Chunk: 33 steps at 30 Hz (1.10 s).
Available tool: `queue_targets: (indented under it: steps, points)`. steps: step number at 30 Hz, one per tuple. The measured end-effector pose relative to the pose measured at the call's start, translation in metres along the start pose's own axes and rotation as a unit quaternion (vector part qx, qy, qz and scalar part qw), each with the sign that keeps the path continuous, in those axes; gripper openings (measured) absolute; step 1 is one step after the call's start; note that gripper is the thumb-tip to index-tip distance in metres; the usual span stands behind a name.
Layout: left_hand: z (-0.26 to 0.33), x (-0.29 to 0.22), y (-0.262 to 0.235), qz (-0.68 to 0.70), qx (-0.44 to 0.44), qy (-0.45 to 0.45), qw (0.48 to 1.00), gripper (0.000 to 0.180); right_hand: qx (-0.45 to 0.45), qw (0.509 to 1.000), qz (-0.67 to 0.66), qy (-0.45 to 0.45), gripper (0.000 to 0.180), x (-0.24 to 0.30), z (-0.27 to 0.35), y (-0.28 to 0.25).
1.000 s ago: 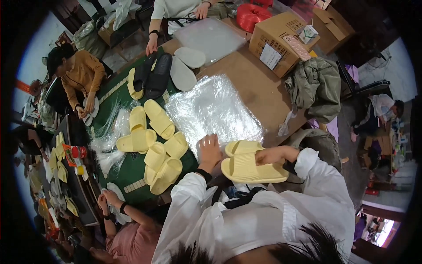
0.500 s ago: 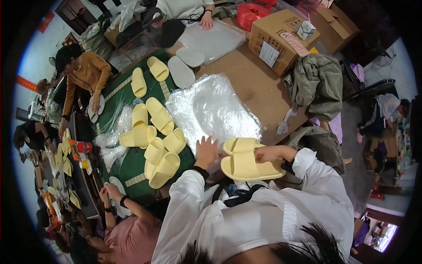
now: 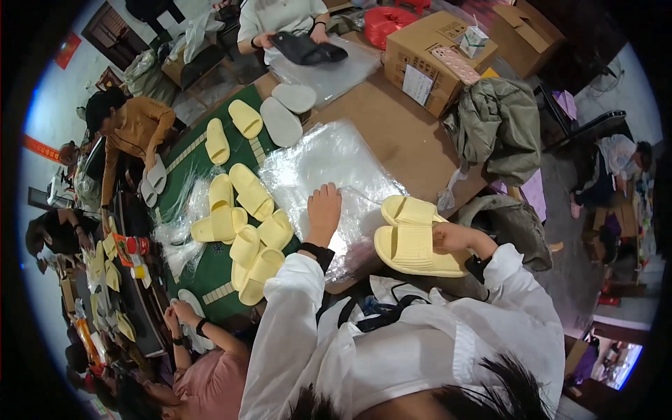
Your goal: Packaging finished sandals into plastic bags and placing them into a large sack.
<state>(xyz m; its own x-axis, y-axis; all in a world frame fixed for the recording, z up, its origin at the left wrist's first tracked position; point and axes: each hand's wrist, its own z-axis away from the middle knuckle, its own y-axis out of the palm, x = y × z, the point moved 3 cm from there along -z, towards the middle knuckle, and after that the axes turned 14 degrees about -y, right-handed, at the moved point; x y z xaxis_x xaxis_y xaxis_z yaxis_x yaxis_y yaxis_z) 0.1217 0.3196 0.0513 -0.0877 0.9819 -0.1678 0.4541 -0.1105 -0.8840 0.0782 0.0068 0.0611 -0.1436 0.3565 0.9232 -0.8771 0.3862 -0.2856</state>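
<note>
A pair of pale yellow slippers [image 3: 408,248] hangs at the table's near edge, one overlapping the other. My right hand [image 3: 452,237] grips them at the open heel side. Flat on a stack of clear plastic bags [image 3: 371,175] lies my left hand [image 3: 324,208], its fingers stretched out and pointing away from me. Left of the bags, several more yellow slippers [image 3: 253,192] are spread and partly piled on a green mat [image 3: 199,140]. Two pale grey slippers [image 3: 281,122] rest beyond the stack.
A cardboard box [image 3: 434,59] and a crumpled olive cloth [image 3: 500,126] occupy the far right. Loose clear plastic [image 3: 185,217] lies on the mat's left. Across the table a person holds black slippers [image 3: 306,49]; a person in pink [image 3: 210,371] sits close on my left.
My left hand has slid farther up the bags. My right hand has moved right and slightly away with the yellow pair. The person opposite has brought up black slippers.
</note>
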Motion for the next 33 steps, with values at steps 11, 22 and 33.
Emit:
queue_targets:
  steps: [11,22,33]
  points:
    - [0.012,0.002,-0.005,0.106,0.272,-0.131,0.947,0.018,-0.167,0.972,-0.166,-0.012,0.043,0.063,0.03,-0.037]
    - [0.026,-0.014,-0.026,0.21,0.256,-0.135,0.934,0.026,0.138,0.984,0.109,-0.035,0.023,0.056,-0.053,0.009]
    - [0.074,-0.06,-0.054,0.056,0.131,0.1,0.985,0.047,-0.107,0.82,0.56,-0.052,0.022,0.056,-0.095,0.053]
